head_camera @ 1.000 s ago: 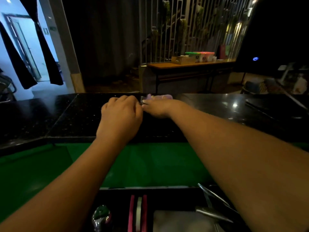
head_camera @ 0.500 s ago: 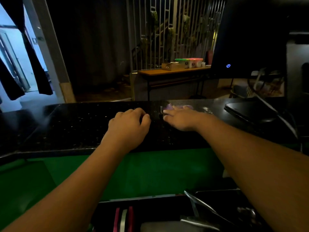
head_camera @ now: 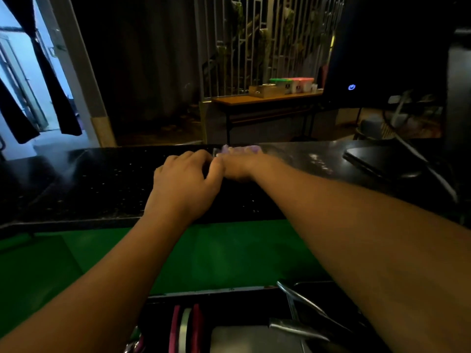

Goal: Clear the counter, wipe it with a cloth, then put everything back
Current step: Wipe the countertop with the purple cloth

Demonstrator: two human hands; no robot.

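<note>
- So we've got both hands out on the black counter (head_camera: 102, 184), which is dark, speckled and glossy, with nothing else on the stretch in front of us.
- The purple cloth (head_camera: 240, 149) sits at the far edge of the counter, bunched up, and only a strip of it peeks out past our right hand (head_camera: 238, 165).
- The right hand lies palm-down on top of the cloth, fingers flat and pressing more than pinching. Whether any fingers curl under the fabric, we can't tell; they're hidden.
- The left hand (head_camera: 187, 183) is loosely curled, holding nothing we can see, its fingertips touching the right hand's thumb side.
- The relation that matters: the cloth lies straight ahead of and under the right hand, and its visible strip runs left-to-right along the counter's back edge. So the right hand does the wiping and the left is just beside it.
- Off to the right there's a dark flat device (head_camera: 382, 161) with a cable, near enough that a wide sweep that way could bump it, we reckon.
</note>
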